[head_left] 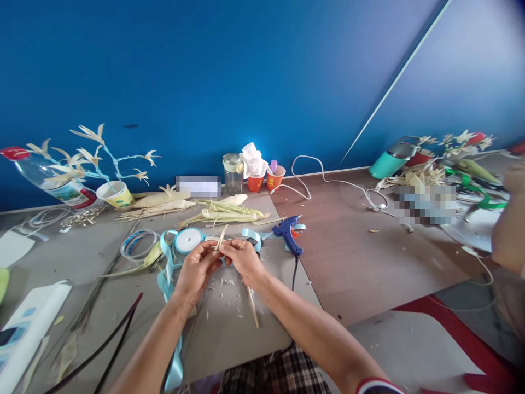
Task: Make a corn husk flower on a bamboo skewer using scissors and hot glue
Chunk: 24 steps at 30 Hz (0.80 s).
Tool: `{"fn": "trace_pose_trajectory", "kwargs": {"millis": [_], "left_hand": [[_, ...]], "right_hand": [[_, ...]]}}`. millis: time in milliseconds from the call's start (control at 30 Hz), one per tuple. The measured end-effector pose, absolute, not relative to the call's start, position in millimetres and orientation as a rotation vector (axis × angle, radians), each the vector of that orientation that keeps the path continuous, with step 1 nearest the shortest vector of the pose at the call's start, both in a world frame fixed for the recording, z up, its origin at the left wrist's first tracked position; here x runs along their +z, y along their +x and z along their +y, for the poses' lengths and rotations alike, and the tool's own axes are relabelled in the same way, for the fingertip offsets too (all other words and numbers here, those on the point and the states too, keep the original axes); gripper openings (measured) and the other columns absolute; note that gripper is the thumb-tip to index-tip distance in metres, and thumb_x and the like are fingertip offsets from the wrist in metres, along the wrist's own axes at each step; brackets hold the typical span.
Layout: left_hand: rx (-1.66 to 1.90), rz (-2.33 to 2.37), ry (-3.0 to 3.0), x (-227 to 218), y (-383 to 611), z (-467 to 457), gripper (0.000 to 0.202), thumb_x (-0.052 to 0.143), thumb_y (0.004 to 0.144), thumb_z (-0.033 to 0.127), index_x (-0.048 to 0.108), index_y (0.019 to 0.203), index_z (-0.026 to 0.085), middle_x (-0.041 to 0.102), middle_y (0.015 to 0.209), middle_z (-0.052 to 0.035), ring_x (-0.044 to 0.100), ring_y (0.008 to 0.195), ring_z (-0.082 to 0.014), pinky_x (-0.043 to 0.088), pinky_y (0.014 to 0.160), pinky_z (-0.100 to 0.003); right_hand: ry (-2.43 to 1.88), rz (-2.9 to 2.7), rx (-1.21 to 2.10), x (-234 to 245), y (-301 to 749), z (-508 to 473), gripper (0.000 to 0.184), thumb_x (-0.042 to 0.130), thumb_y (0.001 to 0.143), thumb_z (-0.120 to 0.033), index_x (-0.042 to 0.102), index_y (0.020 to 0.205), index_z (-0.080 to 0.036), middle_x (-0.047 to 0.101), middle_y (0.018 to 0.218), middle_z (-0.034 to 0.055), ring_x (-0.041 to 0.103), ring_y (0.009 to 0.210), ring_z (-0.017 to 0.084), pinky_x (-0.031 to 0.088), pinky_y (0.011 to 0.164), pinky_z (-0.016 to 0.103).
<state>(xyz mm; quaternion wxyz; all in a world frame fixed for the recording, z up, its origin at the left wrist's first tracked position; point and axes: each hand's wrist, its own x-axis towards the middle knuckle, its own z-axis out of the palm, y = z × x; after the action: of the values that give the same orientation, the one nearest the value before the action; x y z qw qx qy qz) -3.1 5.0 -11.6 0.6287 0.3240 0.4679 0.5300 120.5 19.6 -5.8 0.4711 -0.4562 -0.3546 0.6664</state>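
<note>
My left hand (197, 269) and my right hand (243, 258) meet over a grey board (229, 328), fingers pinched together on a thin dried leaf strip (221, 238) that sticks up between them. A pale stick (253, 307) hangs down below my right hand. A light blue ribbon (166, 276) trails from a ribbon spool (188, 239) just behind my left hand. A blue glue gun (289, 232) lies to the right of my right hand. Small leaf scraps lie under the hands.
Dried corn husks (223, 212) lie behind the spool. A plastic bottle (61, 183) with husk flowers, a yellow cup (115, 193), a jar (233, 173) and orange cups (266, 178) stand along the blue wall. A white cable (328, 180) crosses the brown floor. Another person's arm (508, 224) is at right.
</note>
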Motion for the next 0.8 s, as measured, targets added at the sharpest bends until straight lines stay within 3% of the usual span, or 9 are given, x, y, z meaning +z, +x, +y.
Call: {"fn": "trace_pose_trajectory", "kwargs": {"millis": [333, 800], "left_hand": [[1.257, 1.09, 0.727, -10.2, -3.1, 5.5, 0.034, 0.08, 0.06, 0.029, 0.065, 0.088, 0.017, 0.065, 0.076, -0.0004, 0.057, 0.067, -0.0126, 0.044, 0.06, -0.023], [1.299, 1.44, 1.359, -15.7, -1.2, 1.9, 0.015, 0.067, 0.072, 0.029, 0.07, 0.085, 0.02, 0.056, 0.055, 0.0026, 0.049, 0.05, -0.0129, 0.038, 0.053, -0.024]], "right_hand": [[-1.072, -0.794, 1.674, -3.3, 121.2, 18.9, 0.014, 0.065, 0.061, -0.027, 0.063, 0.064, -0.014, 0.056, 0.057, -0.0025, 0.04, 0.046, 0.005, 0.032, 0.049, 0.021], [-1.218, -0.896, 1.536, -7.3, 115.0, 18.6, 0.01, 0.06, 0.062, -0.024, 0.058, 0.06, -0.014, 0.047, 0.048, -0.0054, 0.037, 0.046, 0.006, 0.028, 0.046, 0.021]]}}
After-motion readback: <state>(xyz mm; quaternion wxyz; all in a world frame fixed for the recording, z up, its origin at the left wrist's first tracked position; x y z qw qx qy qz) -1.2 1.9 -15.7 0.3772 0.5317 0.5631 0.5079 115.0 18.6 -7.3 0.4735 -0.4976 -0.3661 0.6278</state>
